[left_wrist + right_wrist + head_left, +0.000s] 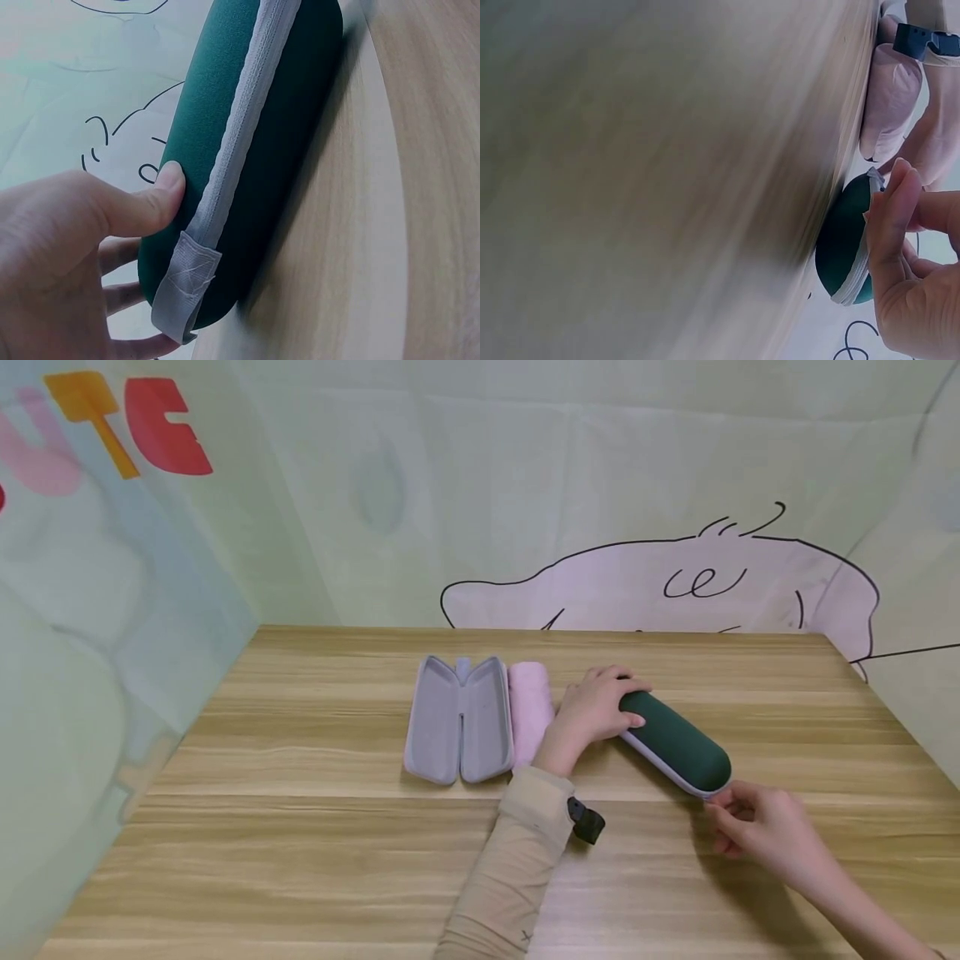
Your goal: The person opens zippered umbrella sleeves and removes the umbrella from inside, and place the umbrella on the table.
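Observation:
A dark green, rounded oblong case with a pale grey zipper lies at an angle on the table, right of centre. My left hand grips its far end, the thumb on one side and the fingers round the other. A grey fabric loop sits at that end, close to the left fingers. At the near end, my right hand pinches the zipper pull between thumb and forefinger; the fingertips mostly hide the pull. The zipper looks closed along the stretch seen in the left wrist view.
Left of the green case, a grey hinged case lies opened out flat. A pink rolled or cylindrical item lies against its right side, partly behind my left wrist. The wooden table ends at a printed cloth backdrop.

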`<action>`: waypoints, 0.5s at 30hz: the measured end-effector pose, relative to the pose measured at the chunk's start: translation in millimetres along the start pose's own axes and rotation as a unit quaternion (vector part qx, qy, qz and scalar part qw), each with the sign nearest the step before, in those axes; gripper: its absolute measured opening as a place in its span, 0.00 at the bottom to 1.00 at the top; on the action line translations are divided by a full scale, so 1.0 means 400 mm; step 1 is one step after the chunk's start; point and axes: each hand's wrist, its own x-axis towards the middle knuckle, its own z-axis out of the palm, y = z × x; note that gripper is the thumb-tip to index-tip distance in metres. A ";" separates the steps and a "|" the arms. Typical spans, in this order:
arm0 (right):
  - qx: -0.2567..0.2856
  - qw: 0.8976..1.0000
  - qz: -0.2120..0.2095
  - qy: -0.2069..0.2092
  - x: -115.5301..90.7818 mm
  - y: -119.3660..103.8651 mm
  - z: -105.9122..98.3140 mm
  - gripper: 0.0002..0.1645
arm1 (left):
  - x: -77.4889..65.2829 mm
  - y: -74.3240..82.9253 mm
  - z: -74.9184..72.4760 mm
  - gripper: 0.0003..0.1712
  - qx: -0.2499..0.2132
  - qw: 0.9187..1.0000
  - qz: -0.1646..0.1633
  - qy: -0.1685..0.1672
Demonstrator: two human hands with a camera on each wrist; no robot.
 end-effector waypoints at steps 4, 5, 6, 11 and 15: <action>0.009 1.000 0.006 -0.003 0.001 -0.001 0.001 0.06 | 0.002 -0.002 0.003 0.29 -0.002 1.000 0.000 0.000; 0.010 1.000 0.007 -0.003 0.001 -0.001 0.001 0.07 | 0.002 -0.002 0.003 0.29 -0.003 1.000 0.001 0.001; 0.013 1.000 0.009 -0.004 0.001 -0.001 0.001 0.07 | 0.002 -0.003 0.003 0.29 -0.003 1.000 0.002 0.002; 0.020 1.000 0.014 -0.008 0.003 -0.002 0.004 0.07 | 0.005 -0.004 0.004 0.29 -0.001 1.000 0.005 0.002; 0.025 0.999 0.017 -0.024 0.009 -0.014 0.006 0.08 | 0.005 0.004 0.003 0.30 0.014 1.000 0.002 -0.001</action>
